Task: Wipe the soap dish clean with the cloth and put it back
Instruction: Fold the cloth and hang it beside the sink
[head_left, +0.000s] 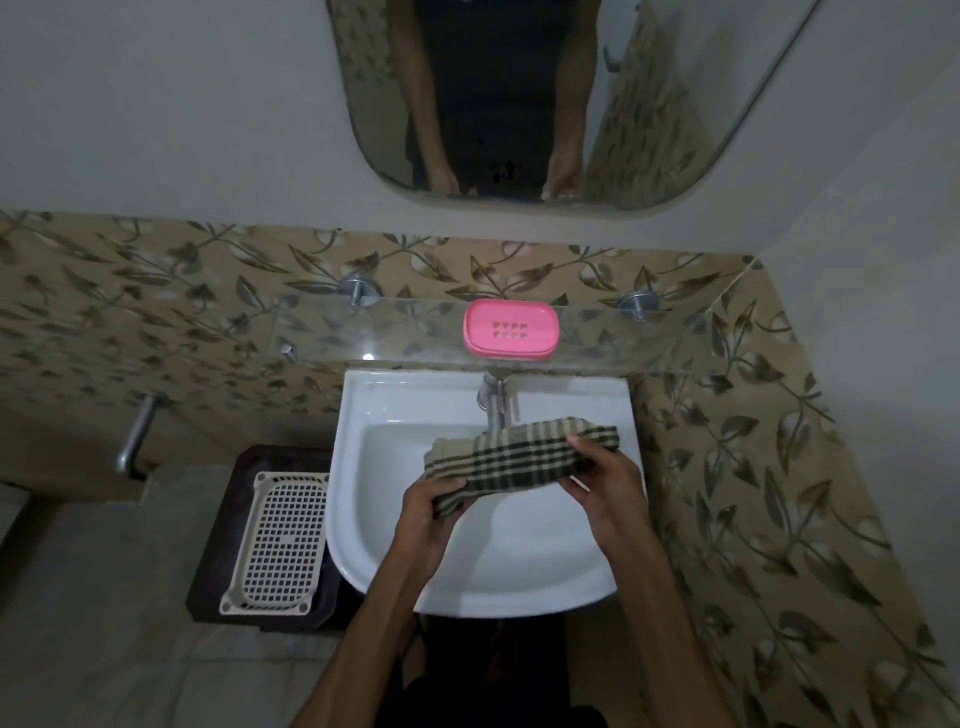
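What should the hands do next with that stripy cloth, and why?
Probably free one hand, likely the right hand, and reach up for the pink soap dish. Both hands, the left hand too, hold the checked cloth over the white sink, while the dish sits untouched on the glass shelf above the tap. It can't be wiped until it is picked up.

Leaf-patterned tiles (156, 291) surround white basin (415, 571), mirror (519, 104) above.

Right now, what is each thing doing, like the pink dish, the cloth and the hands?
soap dish: empty, on the glass shelf, untouched
cloth: folded, held over the sink
left hand: grips the cloth
right hand: grips the cloth
tap: no water seen
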